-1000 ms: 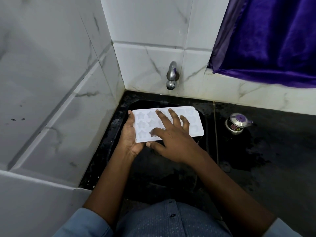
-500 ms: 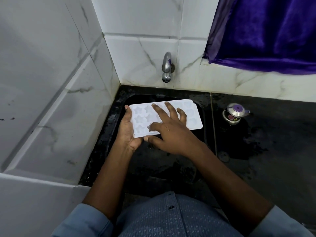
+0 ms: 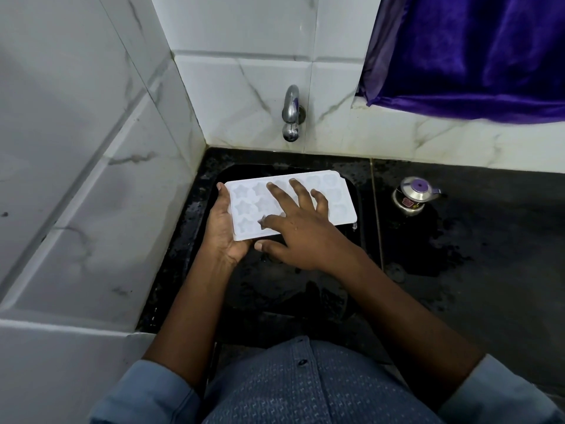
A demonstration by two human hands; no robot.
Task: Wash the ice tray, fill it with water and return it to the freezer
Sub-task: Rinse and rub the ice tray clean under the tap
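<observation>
A white ice tray (image 3: 336, 197) with star and heart moulds is held level over the black sink (image 3: 356, 255), below the steel tap (image 3: 291, 113). My left hand (image 3: 221, 228) grips the tray's left end from beneath, thumb on its edge. My right hand (image 3: 301, 228) lies on top with fingers spread and straight, rubbing across the moulds. A drop hangs from the tray's near right corner. No water runs from the tap.
White marble-look tiles wall in the sink on the left and behind. A small steel container (image 3: 412, 195) with a purple knob stands on the wet black counter (image 3: 489, 240) to the right. A purple curtain (image 3: 474, 53) hangs at the upper right.
My right hand's fingers have slid a little across the tray's moulds. The tray and my left hand have stayed in place; the camera shifted slightly.
</observation>
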